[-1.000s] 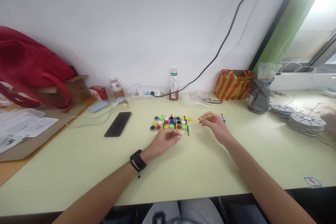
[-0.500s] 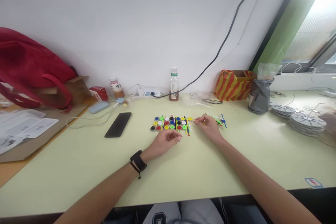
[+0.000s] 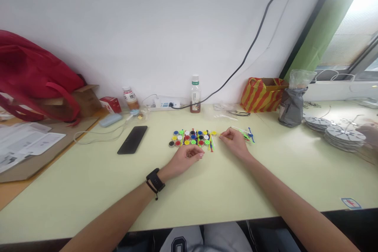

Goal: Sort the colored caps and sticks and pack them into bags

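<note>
Rows of small round coloured caps, in blue, yellow, red, white, green and black, lie on the table with thin coloured plastic sticks between and beside them. My left hand rests just in front of the rows, fingers curled and thumb near the index finger, with nothing visible in it. To the right of the rows, my right hand is closed in a pinch beside a yellow cap; what its fingertips hold is too small to make out. More loose sticks lie beyond that hand, partly hidden by it.
A black phone lies left of the caps. Behind stand a bottle, a power strip and a striped bag. Stacked metal discs sit at right, near another person's blurred hand. A red backpack is at left.
The view has shifted very slightly. Both my hands keep nearly the same place and pose, and the caps and sticks look unmoved.
</note>
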`<state>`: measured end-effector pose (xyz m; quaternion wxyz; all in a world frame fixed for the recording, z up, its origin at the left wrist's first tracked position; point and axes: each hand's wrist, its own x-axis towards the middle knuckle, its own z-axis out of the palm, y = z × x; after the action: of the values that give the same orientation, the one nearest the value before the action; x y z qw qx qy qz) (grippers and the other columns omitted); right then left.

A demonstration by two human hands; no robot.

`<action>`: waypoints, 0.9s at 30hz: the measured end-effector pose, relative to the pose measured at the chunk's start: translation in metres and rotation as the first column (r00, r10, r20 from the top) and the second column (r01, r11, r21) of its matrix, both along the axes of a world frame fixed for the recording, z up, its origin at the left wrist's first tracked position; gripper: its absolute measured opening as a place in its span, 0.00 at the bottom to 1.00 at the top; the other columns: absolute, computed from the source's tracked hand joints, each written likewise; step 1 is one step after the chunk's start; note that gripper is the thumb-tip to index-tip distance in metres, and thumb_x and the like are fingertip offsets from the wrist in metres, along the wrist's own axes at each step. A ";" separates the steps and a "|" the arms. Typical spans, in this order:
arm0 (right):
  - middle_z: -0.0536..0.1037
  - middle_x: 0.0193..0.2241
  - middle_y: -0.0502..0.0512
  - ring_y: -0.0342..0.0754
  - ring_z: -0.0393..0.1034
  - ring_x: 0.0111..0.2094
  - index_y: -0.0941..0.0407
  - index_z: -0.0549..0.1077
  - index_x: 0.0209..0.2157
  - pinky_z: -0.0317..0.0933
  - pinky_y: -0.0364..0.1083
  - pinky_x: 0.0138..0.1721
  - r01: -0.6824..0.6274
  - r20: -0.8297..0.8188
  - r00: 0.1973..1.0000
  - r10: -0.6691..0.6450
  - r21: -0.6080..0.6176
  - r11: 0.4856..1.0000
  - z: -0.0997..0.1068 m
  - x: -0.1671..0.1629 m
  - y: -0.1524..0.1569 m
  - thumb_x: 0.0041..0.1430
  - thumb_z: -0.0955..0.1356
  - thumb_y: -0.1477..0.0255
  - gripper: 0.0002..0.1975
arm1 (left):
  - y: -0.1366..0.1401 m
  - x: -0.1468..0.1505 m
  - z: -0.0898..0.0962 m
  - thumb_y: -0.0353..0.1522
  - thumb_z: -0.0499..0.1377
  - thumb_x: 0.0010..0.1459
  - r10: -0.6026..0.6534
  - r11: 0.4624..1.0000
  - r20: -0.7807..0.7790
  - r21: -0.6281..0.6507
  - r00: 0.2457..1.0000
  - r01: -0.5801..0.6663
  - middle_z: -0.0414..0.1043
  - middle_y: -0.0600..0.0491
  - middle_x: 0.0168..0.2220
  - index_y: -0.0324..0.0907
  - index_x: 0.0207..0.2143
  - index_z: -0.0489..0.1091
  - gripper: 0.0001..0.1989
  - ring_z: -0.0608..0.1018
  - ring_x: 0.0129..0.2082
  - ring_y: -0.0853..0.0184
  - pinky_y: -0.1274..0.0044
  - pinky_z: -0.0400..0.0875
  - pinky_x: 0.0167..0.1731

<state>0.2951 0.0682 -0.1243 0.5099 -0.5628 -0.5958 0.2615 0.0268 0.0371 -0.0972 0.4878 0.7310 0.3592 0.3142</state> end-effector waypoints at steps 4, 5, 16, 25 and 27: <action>0.78 0.25 0.52 0.50 0.72 0.27 0.53 0.70 0.26 0.62 0.47 0.31 0.052 0.073 0.996 -0.052 -0.004 0.999 0.005 0.008 -0.003 0.47 0.69 0.71 0.03 | -0.001 0.001 0.002 0.42 0.63 0.62 0.009 1.000 0.003 0.001 1.000 -0.009 0.78 0.48 0.37 0.39 0.39 0.78 0.15 0.77 0.37 0.64 0.74 0.71 0.38; 0.77 0.23 0.51 0.50 0.71 0.26 0.53 0.71 0.26 0.61 0.47 0.31 0.054 0.104 0.993 -0.053 -0.004 0.999 0.006 0.011 -0.004 0.46 0.69 0.73 0.03 | -0.002 0.001 0.003 0.42 0.63 0.62 0.013 1.000 0.004 0.004 1.000 -0.013 0.78 0.48 0.37 0.39 0.39 0.79 0.15 0.77 0.37 0.64 0.74 0.71 0.38; 0.71 0.16 0.50 0.46 0.63 0.21 0.54 0.70 0.15 0.54 0.46 0.25 0.000 0.389 0.920 0.046 -0.117 0.993 0.033 0.028 -0.022 0.47 0.66 0.71 0.10 | -0.006 0.002 0.006 0.41 0.63 0.62 0.016 0.998 -0.028 0.055 0.999 -0.015 0.78 0.50 0.34 0.40 0.37 0.79 0.13 0.76 0.34 0.65 0.75 0.70 0.36; 0.75 0.22 0.50 0.45 0.65 0.24 0.55 0.78 0.26 0.56 0.43 0.25 -0.520 0.080 0.822 0.564 -0.298 0.801 0.047 0.008 -0.046 0.49 0.67 0.74 0.06 | -0.012 -0.001 0.008 0.42 0.67 0.58 -0.042 0.973 -0.134 0.218 0.990 0.071 0.76 0.49 0.37 0.42 0.44 0.78 0.15 0.75 0.36 0.64 0.74 0.70 0.36; 0.75 0.23 0.49 0.44 0.64 0.24 0.55 0.79 0.30 0.56 0.42 0.26 -0.610 0.017 0.765 0.644 -0.303 0.732 0.046 -0.007 -0.050 0.50 0.67 0.75 0.07 | -0.013 -0.002 0.011 0.42 0.69 0.56 -0.058 0.960 -0.167 0.262 0.984 0.101 0.76 0.49 0.39 0.44 0.46 0.78 0.18 0.75 0.38 0.63 0.74 0.70 0.36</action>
<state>0.2885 0.0178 -0.0785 0.2697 -0.4094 -0.7370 0.4652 0.0252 0.0237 -0.0865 0.3659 0.8271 0.3207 0.2814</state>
